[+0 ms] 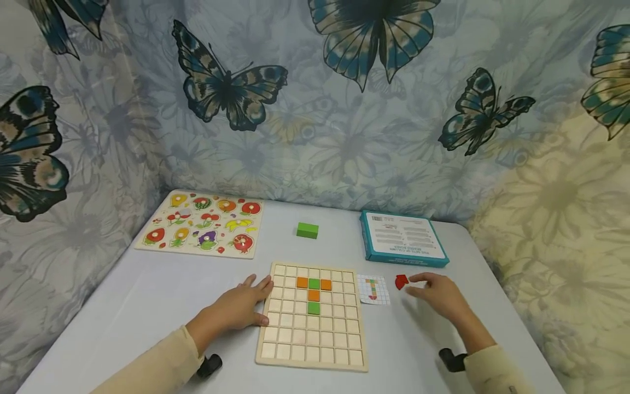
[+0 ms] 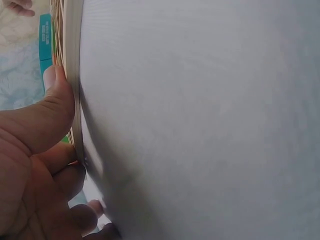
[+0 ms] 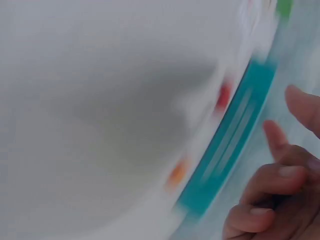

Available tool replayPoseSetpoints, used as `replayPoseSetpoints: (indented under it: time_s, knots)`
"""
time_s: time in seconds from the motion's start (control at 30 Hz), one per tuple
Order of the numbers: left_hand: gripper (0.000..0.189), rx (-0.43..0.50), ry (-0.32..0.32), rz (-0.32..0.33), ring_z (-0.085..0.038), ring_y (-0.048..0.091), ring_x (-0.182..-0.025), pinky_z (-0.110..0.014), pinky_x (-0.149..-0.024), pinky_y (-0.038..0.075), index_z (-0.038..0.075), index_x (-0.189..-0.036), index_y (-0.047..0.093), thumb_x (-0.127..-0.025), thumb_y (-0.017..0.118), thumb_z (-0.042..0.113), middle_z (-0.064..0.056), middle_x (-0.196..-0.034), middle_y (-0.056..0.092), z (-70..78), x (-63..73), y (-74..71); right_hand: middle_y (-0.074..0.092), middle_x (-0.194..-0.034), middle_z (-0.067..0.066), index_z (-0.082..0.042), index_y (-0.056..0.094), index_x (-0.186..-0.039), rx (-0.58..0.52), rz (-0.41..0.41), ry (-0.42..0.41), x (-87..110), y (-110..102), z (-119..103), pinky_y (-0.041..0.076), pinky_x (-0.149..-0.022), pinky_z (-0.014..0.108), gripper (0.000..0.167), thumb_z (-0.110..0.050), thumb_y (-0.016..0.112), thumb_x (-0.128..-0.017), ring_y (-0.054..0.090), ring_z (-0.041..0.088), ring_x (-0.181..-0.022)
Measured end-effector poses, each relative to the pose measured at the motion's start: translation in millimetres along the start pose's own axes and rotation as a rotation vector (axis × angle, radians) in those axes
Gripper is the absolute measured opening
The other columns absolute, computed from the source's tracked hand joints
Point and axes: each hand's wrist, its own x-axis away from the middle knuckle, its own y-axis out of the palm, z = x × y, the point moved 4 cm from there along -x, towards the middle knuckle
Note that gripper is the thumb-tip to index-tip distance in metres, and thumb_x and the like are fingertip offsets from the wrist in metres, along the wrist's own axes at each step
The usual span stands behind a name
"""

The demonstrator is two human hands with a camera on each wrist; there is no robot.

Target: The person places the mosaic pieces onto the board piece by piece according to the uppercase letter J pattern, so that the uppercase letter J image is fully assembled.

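Brace board (image 1: 312,337) with left hand (image 1: 238,305) (spread, at its left edge); pinch red piece (image 1: 401,282), right of board, using right hand's (image 1: 440,295) parted fingers.

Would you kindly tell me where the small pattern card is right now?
In the head view, the pattern card lies right of centre, between the wooden board and the right hand, on the near side of the teal box.
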Motion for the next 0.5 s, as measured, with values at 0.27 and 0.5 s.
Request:
replayPoseSetpoints:
  time_s: [0.27, 0.5]
  knots:
    - [0.085, 0.003, 0.007, 0.004, -0.042, 0.018, -0.144, -0.058, -0.110, 0.026, 0.006, -0.149, 0.041, -0.080, 0.079, 0.036, -0.006, -0.157, 0.031, -0.3, -1.3, 0.6, 0.059, -0.120, 0.023, 0.004, 0.040, -0.146, -0.277, -0.154, 0.218, -6.2, -28, 83, 0.054, -0.073, 0.039, 0.074, -0.035, 0.071, -0.091, 0.059, 0.028, -0.097]
    - [0.085, -0.004, -0.005, -0.001, -0.041, 0.017, -0.144, -0.057, -0.110, 0.026, 0.007, -0.150, 0.040, -0.080, 0.078, 0.038, -0.005, -0.157, 0.030, -0.4, -3.7, 2.0, 0.060, -0.114, 0.022, 0.002, 0.060, -0.129, -0.170, -0.067, 0.214, -15.1, -21, 99, 0.051, -0.070, 0.037, 0.063, -0.035, 0.079, -0.083, 0.055, 0.028, -0.090]
